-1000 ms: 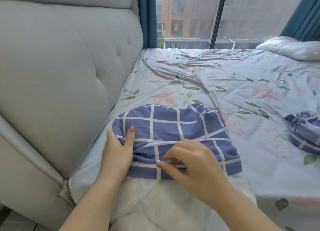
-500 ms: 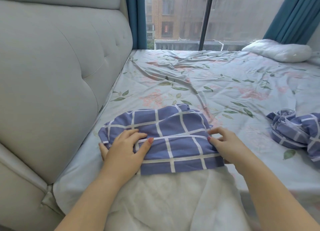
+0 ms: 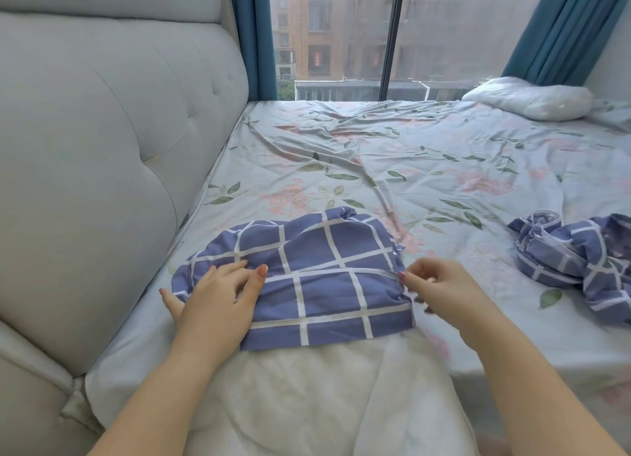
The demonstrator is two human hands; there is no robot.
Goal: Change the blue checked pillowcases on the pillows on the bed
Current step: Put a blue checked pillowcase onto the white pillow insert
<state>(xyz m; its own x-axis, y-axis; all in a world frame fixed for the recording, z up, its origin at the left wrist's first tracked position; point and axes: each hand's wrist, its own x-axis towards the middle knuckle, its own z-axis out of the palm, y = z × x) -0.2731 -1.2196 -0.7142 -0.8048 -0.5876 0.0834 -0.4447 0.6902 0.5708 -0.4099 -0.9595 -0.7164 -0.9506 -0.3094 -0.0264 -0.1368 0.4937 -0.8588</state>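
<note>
Blue checked pillowcase (image 3: 321, 268): bunched between my two hands. It covers only the far end of the white pillow (image 3: 307, 387), and the rest of that pillow lies bare toward my wrists.
Left hand (image 3: 218, 305): on the case's left side, fingers laid over the cloth. My little finger shows from under its corner, so a fold is nipped between them.
Right hand (image 3: 440, 291): fingers curled, fingertips pinching the case's right edge.
Handling (judgement): light, limp woven cloth with no stiffness, so it follows whatever pulls it. Likely to drag on the pillow's matte cover rather than slip.
Where to hold: the open hem nearest my wrists, one side per hand, for an even pull.
Texture: case is smooth and creased, white grid on blue. Pillow is soft and puffy.
Crumpled pillowcase (image 3: 573, 257): same check, heaped well right of my right hand.
Bare pillow (image 3: 529, 100): far beyond my right fingertips.
Floral sheet (image 3: 375, 169): wrinkled, under everything.
Padded headboard (image 3: 102, 148): just left of my left hand.
</note>
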